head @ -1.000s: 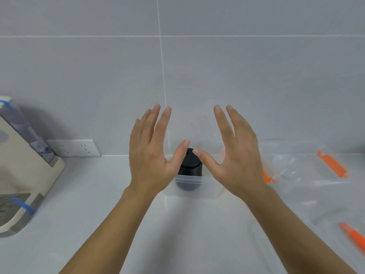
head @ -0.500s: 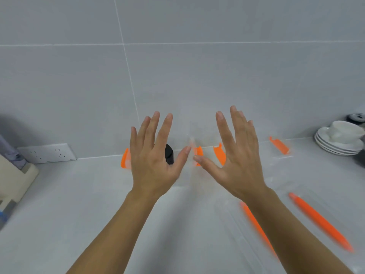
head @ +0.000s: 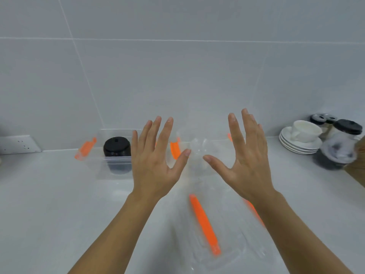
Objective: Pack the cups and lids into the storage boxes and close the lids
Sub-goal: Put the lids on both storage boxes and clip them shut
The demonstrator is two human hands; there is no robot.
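Note:
My left hand (head: 156,161) and my right hand (head: 244,155) are raised side by side over the counter, fingers spread, holding nothing. Behind my left hand stands a clear storage box (head: 94,165) with orange clips and a black lidded cup (head: 117,150) inside. A second clear box (head: 199,149) sits behind and between my hands. A clear box lid (head: 223,248) with orange latches lies flat in front, blurred. At the far right, a white cup (head: 305,130) rests on stacked saucers (head: 298,145), beside a clear cup with a black lid (head: 339,147).
A white wall socket (head: 18,144) is at the left on the tiled wall. Small dark-lidded jars (head: 324,118) stand behind the white cup. A brown wooden edge (head: 358,167) shows at the far right. The white counter (head: 49,204) stretches left of my arms.
The view has swung to the right: the boxes and black cup now sit further left, and the cups and saucers at the right came into view. My hands stay raised and spread.

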